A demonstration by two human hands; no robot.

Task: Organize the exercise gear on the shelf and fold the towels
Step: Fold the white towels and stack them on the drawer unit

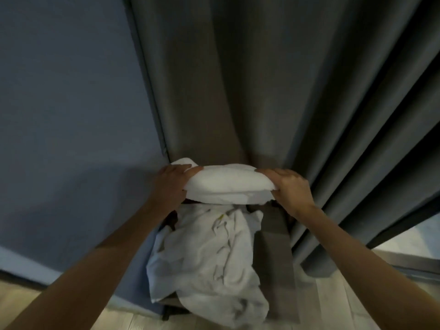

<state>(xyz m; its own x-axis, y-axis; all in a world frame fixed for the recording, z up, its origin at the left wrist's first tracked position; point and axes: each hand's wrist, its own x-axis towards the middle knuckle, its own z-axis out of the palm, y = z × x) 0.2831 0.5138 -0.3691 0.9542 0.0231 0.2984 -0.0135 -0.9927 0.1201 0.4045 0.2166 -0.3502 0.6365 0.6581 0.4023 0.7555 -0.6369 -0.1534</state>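
Note:
A folded white towel (226,184) is held level between both hands, close to the curtain. My left hand (172,182) grips its left end, fingers on top. My right hand (289,186) grips its right end, thumb underneath. Below it a rumpled white towel (209,258) lies spread over the top of a brown shelf unit (273,236) and hangs off its front edge. No exercise gear shows in this view.
A grey curtain (273,91) hangs right behind the shelf and to the right. A blue wall (71,103) is at the left. Light wooden floor (333,301) runs along the bottom, with a window sill (409,258) at the lower right.

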